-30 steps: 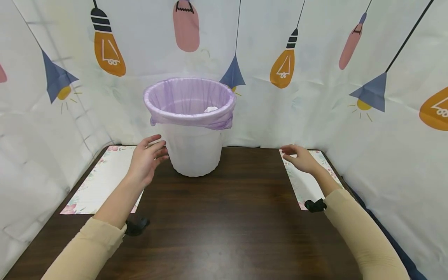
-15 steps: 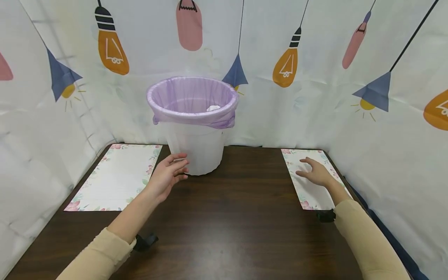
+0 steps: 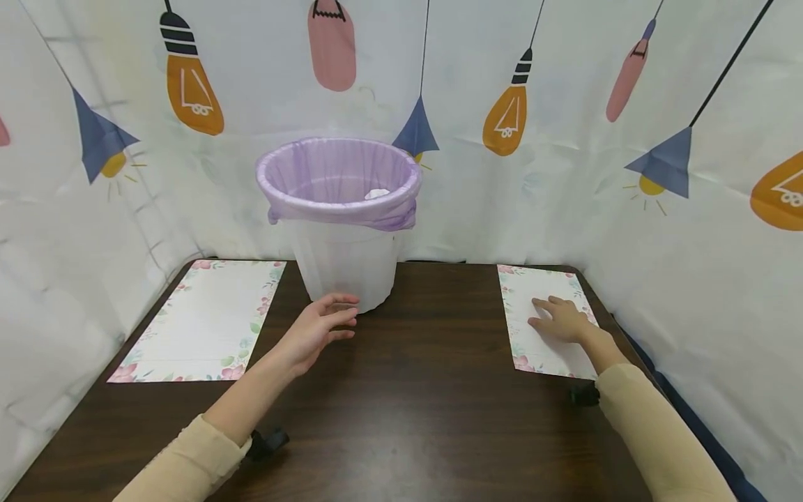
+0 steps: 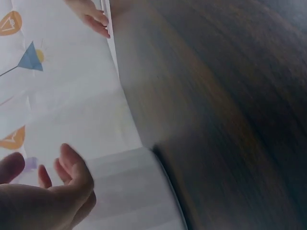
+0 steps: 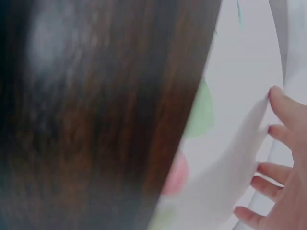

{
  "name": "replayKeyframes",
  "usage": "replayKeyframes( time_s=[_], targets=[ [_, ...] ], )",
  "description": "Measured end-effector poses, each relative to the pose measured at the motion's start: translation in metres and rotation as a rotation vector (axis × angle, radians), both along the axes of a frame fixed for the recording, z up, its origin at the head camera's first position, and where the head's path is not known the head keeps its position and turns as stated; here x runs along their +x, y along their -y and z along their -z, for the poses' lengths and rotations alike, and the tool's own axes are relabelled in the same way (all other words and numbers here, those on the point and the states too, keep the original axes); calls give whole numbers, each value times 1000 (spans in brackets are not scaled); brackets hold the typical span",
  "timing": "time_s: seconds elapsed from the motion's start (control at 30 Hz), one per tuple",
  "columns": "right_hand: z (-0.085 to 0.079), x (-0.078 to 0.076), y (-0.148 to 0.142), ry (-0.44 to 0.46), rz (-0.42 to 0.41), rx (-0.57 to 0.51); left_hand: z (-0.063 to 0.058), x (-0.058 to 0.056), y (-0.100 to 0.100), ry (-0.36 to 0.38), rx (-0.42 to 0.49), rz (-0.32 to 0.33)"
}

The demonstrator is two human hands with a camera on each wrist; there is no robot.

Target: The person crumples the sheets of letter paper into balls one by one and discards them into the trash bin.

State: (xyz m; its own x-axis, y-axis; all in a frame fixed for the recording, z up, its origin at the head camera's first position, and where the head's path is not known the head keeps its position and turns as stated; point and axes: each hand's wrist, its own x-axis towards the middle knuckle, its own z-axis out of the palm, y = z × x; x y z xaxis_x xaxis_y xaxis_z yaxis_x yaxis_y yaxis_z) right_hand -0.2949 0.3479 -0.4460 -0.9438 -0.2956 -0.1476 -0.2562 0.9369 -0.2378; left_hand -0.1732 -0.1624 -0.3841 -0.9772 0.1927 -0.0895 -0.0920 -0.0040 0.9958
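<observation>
My right hand [image 3: 560, 322] rests its spread fingertips on the right sheet of white paper [image 3: 530, 284], which has a pink-flower border. In the right wrist view the fingers [image 5: 271, 171] touch that sheet, with nothing gripped. My left hand [image 3: 316, 331] hovers over the table before a white bin [image 3: 341, 254], its fingers loosely bent and holding nothing. The left wrist view shows the same hand [image 4: 57, 199] with its fingers apart. A purple liner [image 3: 339, 202] is folded over the bin's rim, and a small white crumpled piece [image 3: 376, 194] lies inside.
Another flower-bordered sheet [image 3: 201, 321] lies flat on the left of the dark wooden table [image 3: 401, 418]. Behind and at the sides hangs a white curtain [image 3: 464, 209] printed with lamps and bulbs. The bin stands at the table's back edge.
My right hand has come down onto the right sheet, whose near end has turned to the left. My left hand has moved right and nearer, away from the left sheet to before the bin.
</observation>
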Motion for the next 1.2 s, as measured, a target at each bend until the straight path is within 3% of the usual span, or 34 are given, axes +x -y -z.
replayKeyframes(
  time_s=[0.17, 0.37, 0.6, 0.8, 0.97, 1.2],
  targets=[
    [-3, 2, 20, -23, -57, 24, 7, 1, -10, 21, -71, 89],
    [-8, 9, 45, -4, -82, 5, 13, 1, -21, 18, -176, 146],
    [-6, 5, 44, -76, -129, -57, 18, 1, -28, -17, -269, 212],
    [0, 11, 38, 53, -156, -67, 23, 2, -31, -59, -318, 284],
    [-3, 20, 54, 61, -155, -8, 27, 0, -30, -130, -377, 349],
    [-12, 32, 83, 35, -181, 69, 32, -6, -32, -161, -442, 357]
  ],
)
